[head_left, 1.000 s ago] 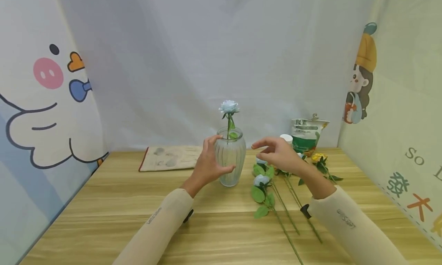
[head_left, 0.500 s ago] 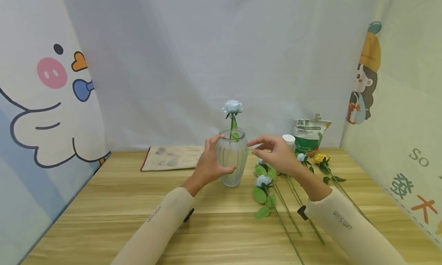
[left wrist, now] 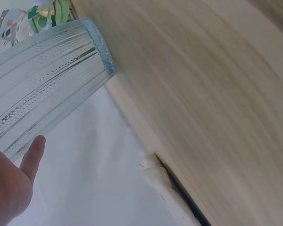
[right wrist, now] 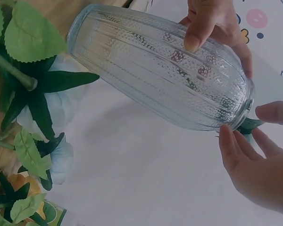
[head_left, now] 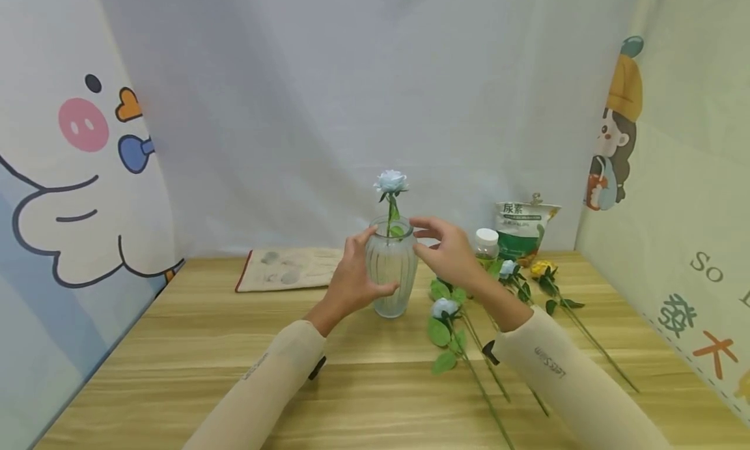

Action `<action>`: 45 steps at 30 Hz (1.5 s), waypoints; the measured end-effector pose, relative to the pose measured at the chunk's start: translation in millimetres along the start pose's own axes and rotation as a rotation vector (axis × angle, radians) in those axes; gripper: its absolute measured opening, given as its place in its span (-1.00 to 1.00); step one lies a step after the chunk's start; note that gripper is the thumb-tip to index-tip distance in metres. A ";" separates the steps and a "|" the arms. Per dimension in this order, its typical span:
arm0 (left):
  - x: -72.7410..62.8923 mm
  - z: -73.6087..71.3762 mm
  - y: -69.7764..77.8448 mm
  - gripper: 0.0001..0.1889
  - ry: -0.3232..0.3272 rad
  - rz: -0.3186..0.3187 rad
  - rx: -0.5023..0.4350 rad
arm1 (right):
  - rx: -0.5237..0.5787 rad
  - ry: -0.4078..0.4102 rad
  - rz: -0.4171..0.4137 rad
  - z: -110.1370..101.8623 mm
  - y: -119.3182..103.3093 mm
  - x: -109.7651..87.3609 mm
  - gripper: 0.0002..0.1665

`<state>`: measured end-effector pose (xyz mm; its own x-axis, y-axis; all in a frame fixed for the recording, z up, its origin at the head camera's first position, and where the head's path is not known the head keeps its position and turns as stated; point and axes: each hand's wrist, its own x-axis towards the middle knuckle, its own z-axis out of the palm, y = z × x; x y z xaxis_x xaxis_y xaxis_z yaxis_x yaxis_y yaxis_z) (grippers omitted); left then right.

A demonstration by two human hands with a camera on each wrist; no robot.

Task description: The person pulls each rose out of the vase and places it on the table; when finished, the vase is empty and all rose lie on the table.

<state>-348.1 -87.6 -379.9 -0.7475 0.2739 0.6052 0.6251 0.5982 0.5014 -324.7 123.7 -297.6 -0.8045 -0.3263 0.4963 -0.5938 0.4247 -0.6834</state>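
Note:
A ribbed clear glass vase [head_left: 391, 277] stands on the wooden table with one pale blue artificial rose [head_left: 390, 181] upright in it. My left hand [head_left: 353, 274] holds the vase from its left side, fingers near the neck and thumb lower down. In the right wrist view the left thumb [right wrist: 201, 33] lies against the glass wall. My right hand [head_left: 450, 251] is at the vase's right side, its loosely bent fingertips right at the rim with nothing pinched between them. In the left wrist view only part of the left hand [left wrist: 14, 188] shows beside the vase.
Right of the vase lie pale blue roses [head_left: 444, 308] and a yellow rose [head_left: 543, 269], their long stems reaching toward the front. Behind them stand a white-capped jar [head_left: 487, 238] and a clipped green-and-white bag [head_left: 521, 232]. A beige cloth glove [head_left: 290, 267] lies at back left.
My right hand has moved left and slightly up, from beside the flowers to the vase's rim. The left hand keeps its hold, and the vase with its rose stays in place.

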 end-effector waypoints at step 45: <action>7.0 0.9 1.4 0.11 -0.077 -0.015 0.007 | -0.315 -0.074 0.183 19.8 -15.1 56.4 -0.50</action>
<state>-352.7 -84.2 -375.5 -0.7720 0.3215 0.5483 0.6122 0.6080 0.5055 -360.9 82.2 -269.9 -0.9015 -0.2762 0.3333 -0.4241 0.7172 -0.5529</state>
